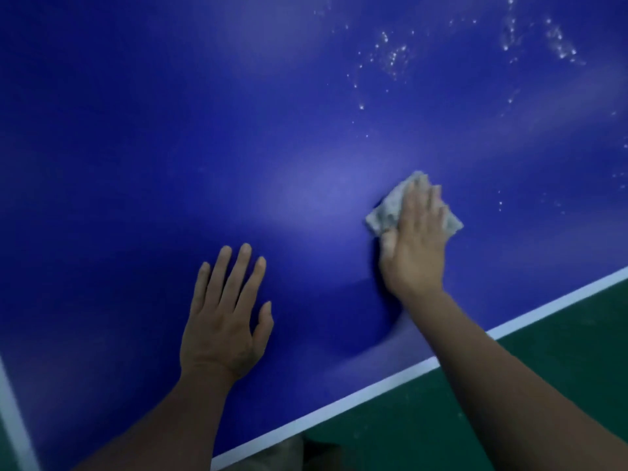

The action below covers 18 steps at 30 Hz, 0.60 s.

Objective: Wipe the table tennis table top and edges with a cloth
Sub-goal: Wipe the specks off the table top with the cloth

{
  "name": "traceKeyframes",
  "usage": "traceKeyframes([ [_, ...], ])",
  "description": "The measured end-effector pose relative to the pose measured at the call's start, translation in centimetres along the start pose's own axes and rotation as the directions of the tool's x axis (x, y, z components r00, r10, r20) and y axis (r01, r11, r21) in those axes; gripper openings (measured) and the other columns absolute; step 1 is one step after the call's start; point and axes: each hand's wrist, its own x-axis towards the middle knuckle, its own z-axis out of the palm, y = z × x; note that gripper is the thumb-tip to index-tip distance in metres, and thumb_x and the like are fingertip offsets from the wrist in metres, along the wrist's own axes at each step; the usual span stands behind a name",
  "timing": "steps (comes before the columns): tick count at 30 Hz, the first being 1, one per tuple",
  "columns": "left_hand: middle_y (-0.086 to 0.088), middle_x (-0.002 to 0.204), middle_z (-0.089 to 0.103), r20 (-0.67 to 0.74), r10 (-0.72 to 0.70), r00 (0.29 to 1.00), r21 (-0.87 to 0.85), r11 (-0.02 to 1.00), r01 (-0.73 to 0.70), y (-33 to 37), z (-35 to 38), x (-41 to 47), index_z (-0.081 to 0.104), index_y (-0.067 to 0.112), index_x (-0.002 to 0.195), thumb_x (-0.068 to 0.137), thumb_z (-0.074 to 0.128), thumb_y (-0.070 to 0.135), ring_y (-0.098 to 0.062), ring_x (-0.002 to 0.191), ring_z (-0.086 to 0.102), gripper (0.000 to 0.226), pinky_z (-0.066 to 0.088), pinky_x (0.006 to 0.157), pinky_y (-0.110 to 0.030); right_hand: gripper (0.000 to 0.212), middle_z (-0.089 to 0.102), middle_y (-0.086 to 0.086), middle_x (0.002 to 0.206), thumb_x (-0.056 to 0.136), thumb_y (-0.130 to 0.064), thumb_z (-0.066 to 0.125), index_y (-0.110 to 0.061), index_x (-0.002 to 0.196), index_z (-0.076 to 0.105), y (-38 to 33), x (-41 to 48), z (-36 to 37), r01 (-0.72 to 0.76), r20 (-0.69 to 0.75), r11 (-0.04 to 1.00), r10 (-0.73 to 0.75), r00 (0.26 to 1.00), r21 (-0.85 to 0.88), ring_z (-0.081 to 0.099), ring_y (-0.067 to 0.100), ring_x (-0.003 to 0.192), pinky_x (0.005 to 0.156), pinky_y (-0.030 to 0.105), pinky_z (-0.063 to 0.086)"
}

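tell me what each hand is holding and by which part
The right hand presses a crumpled cloth from above, straight fingers laid across its middle, not gripping it. The left hand rests flat on the blue table top, holding nothing.

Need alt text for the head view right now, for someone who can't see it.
The right hand presses a grey cloth flat on the blue table top, while the left hand rests open beside it. White speckles dot the top further away, to the right.
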Motion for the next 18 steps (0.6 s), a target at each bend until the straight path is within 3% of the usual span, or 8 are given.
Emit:
traceKeyframes([
  [2,-0.007,0.182,0.015,0.023,-0.006,1.0,0.01,1.0,0.005,0.0,-0.1,0.1,0.031,0.015,0.17,0.106,0.039,0.043,-0.033,0.169,0.012,0.07,0.012,0.136,-0.057,0.073,0.02,0.019,0.176,0.102,-0.026,0.045,0.005,0.166,0.026,-2.5,-0.6,1.2,0.238,0.019,0.971,-0.238,0.971,-0.003,0.013,0.041,0.165,0.132,0.059,0.015],
  [6,-0.007,0.182,0.016,0.037,-0.012,0.999,0.001,1.0,0.012,0.0,-0.3,0.0,0.031,0.016,0.169,0.104,0.041,0.044,-0.033,0.168,0.014,0.072,0.011,0.136,-0.056,0.072,0.028,0.014,0.175,0.099,-0.021,0.057,-0.002,0.165,0.034,-3.9,1.6,1.5,0.64,0.103,0.768,-0.637,0.764,0.003,0.02,0.035,0.164,0.132,0.057,0.021],
  [8,-0.006,0.182,0.017,0.033,-0.013,0.999,-0.009,1.0,0.013,0.0,-0.3,-0.1,0.031,0.017,0.169,0.103,0.041,0.045,-0.033,0.168,0.015,0.072,0.011,0.136,-0.056,0.068,0.033,0.015,0.172,0.101,-0.02,0.058,0.0,0.163,0.038,-3.2,5.1,1.0,0.563,0.051,0.826,-0.562,0.826,-0.009,0.026,0.038,0.162,0.132,0.057,0.023],
  [10,-0.006,0.182,0.017,0.026,-0.008,1.0,-0.001,1.0,0.008,-0.1,-0.1,0.0,0.03,0.017,0.17,0.104,0.041,0.045,-0.033,0.168,0.015,0.073,0.01,0.136,-0.055,0.067,0.024,0.012,0.177,0.109,-0.027,0.05,-0.003,0.167,0.029,-3.1,8.4,0.3,0.237,-0.005,0.971,-0.237,0.971,-0.01,0.017,0.036,0.165,0.134,0.054,0.016],
  [12,-0.006,0.182,0.017,0.027,-0.007,1.0,0.005,1.0,0.007,-0.2,-0.1,0.0,0.028,0.018,0.17,0.104,0.042,0.045,-0.033,0.168,0.015,0.073,0.009,0.137,-0.054,0.071,0.013,0.009,0.18,0.11,-0.039,0.036,-0.006,0.17,0.019,-5.2,9.4,0.6,0.05,-0.004,0.998,-0.05,0.999,-0.031,0.007,0.032,0.167,0.135,0.049,0.007],
  [14,-0.007,0.181,0.018,0.026,-0.012,1.0,0.002,1.0,0.012,-0.1,-0.2,0.1,0.029,0.018,0.17,0.104,0.043,0.044,-0.033,0.168,0.016,0.072,0.011,0.136,-0.055,0.075,0.014,0.009,0.18,0.105,-0.039,0.039,-0.007,0.17,0.02,-7.9,8.3,1.5,0.276,0.051,0.961,-0.275,0.96,-0.012,0.007,0.031,0.167,0.136,0.048,0.006],
  [16,-0.006,0.181,0.019,0.026,-0.018,1.0,0.0,1.0,0.018,0.0,-0.5,0.1,0.031,0.018,0.169,0.105,0.044,0.043,-0.033,0.168,0.017,0.07,0.014,0.136,-0.056,0.073,0.02,0.004,0.179,0.105,-0.038,0.046,-0.011,0.17,0.026,-8.2,7.8,1.6,0.533,0.114,0.846,-0.531,0.84,0.013,0.013,0.027,0.167,0.135,0.049,0.015],
  [18,-0.006,0.181,0.02,0.017,-0.014,1.0,-0.01,1.0,0.014,0.1,-0.6,0.1,0.033,0.017,0.169,0.107,0.044,0.042,-0.033,0.167,0.019,0.068,0.018,0.135,-0.058,0.07,0.023,0.003,0.178,0.108,-0.041,0.048,-0.012,0.169,0.029,-6.8,10.0,1.2,0.563,0.087,0.826,-0.559,0.825,-0.037,0.015,0.029,0.166,0.133,0.05,0.02],
])
